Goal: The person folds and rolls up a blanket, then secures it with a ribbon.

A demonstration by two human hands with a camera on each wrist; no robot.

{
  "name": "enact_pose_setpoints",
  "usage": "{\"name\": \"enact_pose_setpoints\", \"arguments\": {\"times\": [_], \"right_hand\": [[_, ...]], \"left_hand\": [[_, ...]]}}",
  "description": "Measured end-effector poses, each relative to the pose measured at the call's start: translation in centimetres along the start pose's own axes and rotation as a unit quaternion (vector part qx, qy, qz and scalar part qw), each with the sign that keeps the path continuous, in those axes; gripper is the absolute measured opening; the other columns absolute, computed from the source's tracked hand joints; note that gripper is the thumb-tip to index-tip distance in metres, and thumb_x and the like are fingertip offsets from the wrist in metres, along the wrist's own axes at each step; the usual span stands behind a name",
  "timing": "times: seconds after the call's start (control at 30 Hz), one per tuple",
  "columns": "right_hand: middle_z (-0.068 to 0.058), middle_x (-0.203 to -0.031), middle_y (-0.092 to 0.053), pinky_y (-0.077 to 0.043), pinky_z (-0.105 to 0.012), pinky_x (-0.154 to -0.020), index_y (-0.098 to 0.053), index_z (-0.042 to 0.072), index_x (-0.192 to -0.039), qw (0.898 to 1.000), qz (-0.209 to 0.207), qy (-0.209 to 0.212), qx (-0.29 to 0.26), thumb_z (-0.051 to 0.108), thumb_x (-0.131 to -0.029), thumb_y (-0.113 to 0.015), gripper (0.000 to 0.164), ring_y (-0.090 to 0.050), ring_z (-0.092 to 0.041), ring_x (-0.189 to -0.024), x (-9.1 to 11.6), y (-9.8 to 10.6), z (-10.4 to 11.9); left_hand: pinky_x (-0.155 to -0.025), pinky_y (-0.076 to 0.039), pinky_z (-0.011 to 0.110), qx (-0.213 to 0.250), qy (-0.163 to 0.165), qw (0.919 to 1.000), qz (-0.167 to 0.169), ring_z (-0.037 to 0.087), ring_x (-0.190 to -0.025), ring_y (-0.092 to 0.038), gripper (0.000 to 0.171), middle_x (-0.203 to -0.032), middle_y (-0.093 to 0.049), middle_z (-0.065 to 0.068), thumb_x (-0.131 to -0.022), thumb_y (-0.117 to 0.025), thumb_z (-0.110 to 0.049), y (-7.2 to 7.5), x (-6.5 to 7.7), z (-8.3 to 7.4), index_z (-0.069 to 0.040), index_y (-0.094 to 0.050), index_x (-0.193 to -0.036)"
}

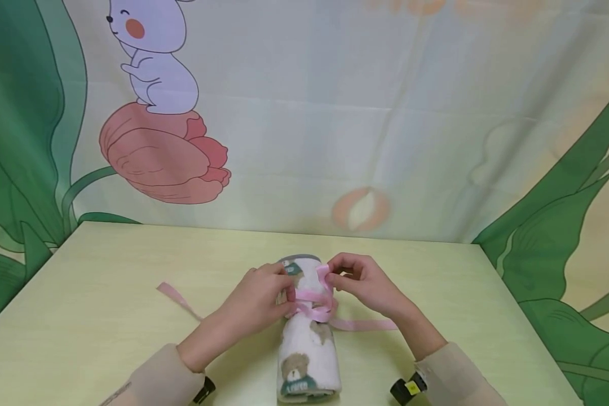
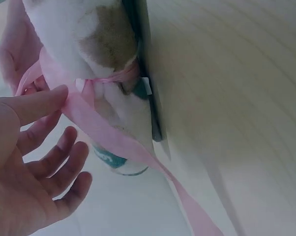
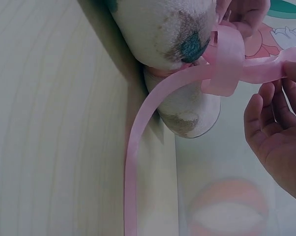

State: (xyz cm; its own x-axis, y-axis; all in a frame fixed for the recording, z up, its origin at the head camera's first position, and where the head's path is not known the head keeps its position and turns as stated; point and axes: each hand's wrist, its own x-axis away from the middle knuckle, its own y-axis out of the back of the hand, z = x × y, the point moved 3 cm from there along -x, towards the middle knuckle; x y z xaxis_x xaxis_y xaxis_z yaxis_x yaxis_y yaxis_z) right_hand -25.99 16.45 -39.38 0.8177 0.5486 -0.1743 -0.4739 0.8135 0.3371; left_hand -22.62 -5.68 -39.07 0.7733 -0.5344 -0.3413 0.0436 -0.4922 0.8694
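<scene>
A rolled white towel (image 1: 304, 344) with brown bear prints lies lengthwise on the table. Round its middle runs a pink ribbon (image 1: 312, 295), which cinches the roll and has loops on top. My left hand (image 1: 259, 296) pinches the ribbon between thumb and forefinger at the towel's left side; the other fingers are loosely bent in the left wrist view. On the right, my right hand (image 1: 362, 279) pinches a raised part of the ribbon (image 3: 261, 70) between thumb and finger. One loose ribbon tail (image 2: 192, 201) trails off to the left, another (image 3: 133, 162) to the right.
The pale yellow table (image 1: 101, 316) ends at a back edge against a printed cloth backdrop (image 1: 304, 113) with a rabbit, flower and leaves. Black wrist camera mounts (image 1: 408, 389) sit beneath the sleeves.
</scene>
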Motion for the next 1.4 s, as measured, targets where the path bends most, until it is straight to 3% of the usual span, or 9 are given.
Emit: {"name": "enact_pose_setpoints", "arguments": {"times": [0.13,0.37,0.6,0.9,1.1,1.3,1.4], "right_hand": [[-0.010,-0.103,-0.068,-0.055,-0.036,-0.082,-0.070,0.004,-0.107,1.000,0.000,0.003,-0.004,0.009,-0.100,-0.067,0.009,-0.063,-0.026,-0.093,0.0,0.0,0.1],[-0.011,-0.101,-0.068,-0.054,-0.033,-0.080,-0.071,0.006,-0.107,1.000,0.003,0.011,-0.006,0.010,-0.101,-0.067,0.008,-0.063,-0.027,-0.092,0.0,0.1,-0.1],[-0.012,-0.103,-0.068,-0.055,-0.039,-0.083,-0.070,0.005,-0.108,1.000,0.005,0.005,-0.015,0.011,-0.102,-0.065,0.010,-0.065,-0.027,-0.091,0.0,0.1,0.0],[-0.012,-0.102,-0.068,-0.055,-0.035,-0.081,-0.070,0.004,-0.108,1.000,0.008,0.010,-0.017,0.008,-0.101,-0.065,0.009,-0.064,-0.035,-0.088,0.0,0.1,0.1],[-0.013,-0.102,-0.068,-0.055,-0.034,-0.082,-0.070,0.003,-0.108,1.000,0.012,0.008,-0.021,0.008,-0.101,-0.065,0.009,-0.065,-0.030,-0.086,0.0,0.1,0.2],[-0.014,-0.102,-0.067,-0.054,-0.047,-0.089,-0.069,0.004,-0.108,1.000,0.016,0.004,-0.026,0.010,-0.102,-0.065,0.010,-0.065,-0.024,-0.086,0.0,0.1,0.2],[-0.014,-0.102,-0.067,-0.054,-0.044,-0.089,-0.069,0.004,-0.108,0.999,0.017,0.007,-0.027,0.010,-0.102,-0.065,0.010,-0.065,-0.024,-0.085,0.0,0.1,0.2]], "left_hand": [[-0.065,-0.045,0.030,0.010,-0.006,0.9999,0.010,0.013,-0.070,-0.051,0.027,-0.078,-0.057,-0.003,-0.080,-0.090,-0.015,-0.3,-0.4,0.0,-0.017,-0.063,-0.076],[-0.062,-0.043,0.030,-0.005,0.006,0.9998,0.020,0.011,-0.066,-0.049,0.031,-0.073,-0.053,-0.007,-0.081,-0.090,-0.019,-0.8,-0.9,0.0,-0.016,-0.060,-0.083],[-0.061,-0.045,0.030,0.009,0.013,0.9995,0.027,0.013,-0.064,-0.050,0.031,-0.073,-0.052,-0.005,-0.081,-0.088,-0.011,-0.9,-1.0,-0.1,-0.010,-0.061,-0.097],[-0.059,-0.043,0.029,0.052,0.040,0.9967,0.048,0.014,-0.067,-0.049,0.021,-0.071,-0.051,-0.003,-0.083,-0.073,0.004,-1.1,-1.3,0.1,-0.010,-0.058,-0.082],[-0.060,-0.042,0.028,0.065,0.037,0.9966,0.032,0.015,-0.069,-0.047,0.018,-0.075,-0.048,-0.001,-0.086,-0.065,0.007,-1.0,-1.2,0.4,-0.009,-0.057,-0.084],[-0.061,-0.041,0.028,0.065,0.020,0.9976,0.014,0.015,-0.069,-0.047,0.019,-0.075,-0.048,-0.002,-0.088,-0.058,0.009,-0.9,-1.2,0.5,-0.010,-0.055,-0.085],[-0.062,-0.041,0.028,0.073,0.026,0.9969,0.011,0.014,-0.068,-0.048,0.020,-0.074,-0.050,-0.003,-0.088,-0.058,0.009,-0.8,-1.3,0.6,-0.011,-0.056,-0.085]]}}
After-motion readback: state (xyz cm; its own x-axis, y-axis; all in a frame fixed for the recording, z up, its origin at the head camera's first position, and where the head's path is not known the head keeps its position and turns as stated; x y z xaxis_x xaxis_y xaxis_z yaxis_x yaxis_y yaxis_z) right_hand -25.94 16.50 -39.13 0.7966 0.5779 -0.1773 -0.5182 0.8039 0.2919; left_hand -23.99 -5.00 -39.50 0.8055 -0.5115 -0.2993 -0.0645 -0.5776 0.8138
